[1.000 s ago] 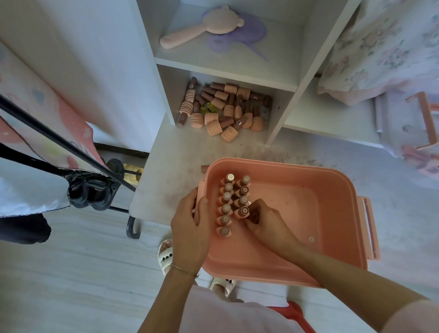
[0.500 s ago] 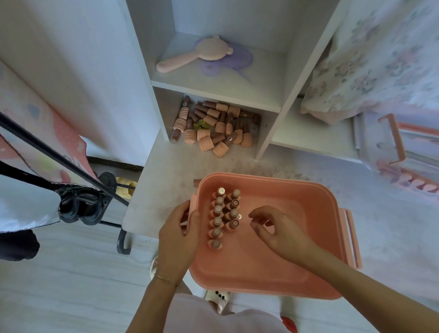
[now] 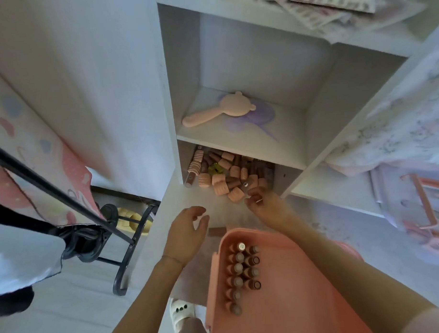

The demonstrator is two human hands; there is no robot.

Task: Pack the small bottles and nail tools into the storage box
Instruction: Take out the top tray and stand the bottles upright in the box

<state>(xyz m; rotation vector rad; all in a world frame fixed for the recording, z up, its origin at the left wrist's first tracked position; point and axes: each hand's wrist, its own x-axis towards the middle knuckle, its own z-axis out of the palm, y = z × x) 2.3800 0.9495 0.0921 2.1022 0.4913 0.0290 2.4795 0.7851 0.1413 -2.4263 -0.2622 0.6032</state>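
A pink storage box [image 3: 300, 310] sits low in the view with several small brown bottles [image 3: 243, 272] standing in two rows along its left wall. A heap of small bottles and pink ribbed caps [image 3: 226, 173] lies in the low shelf compartment. My right hand [image 3: 267, 204] reaches at the heap's front edge, fingers curled by a bottle; I cannot see whether they hold it. My left hand [image 3: 186, 232] hovers over the white shelf base, left of the box, fingers relaxed and holding nothing. One bottle [image 3: 217, 231] lies just behind the box.
A pink bear-shaped hand mirror [image 3: 217, 109] and a purple piece lie on the shelf above. A black rack with hanging clothes [image 3: 73, 216] stands at left. The box's lid [image 3: 423, 204] with a pink handle lies at right, near floral bedding [image 3: 398, 125].
Both hands left the box: the right moved up to the bottle heap, the left let go of the box's rim and lifted forward. The view tilted upward.
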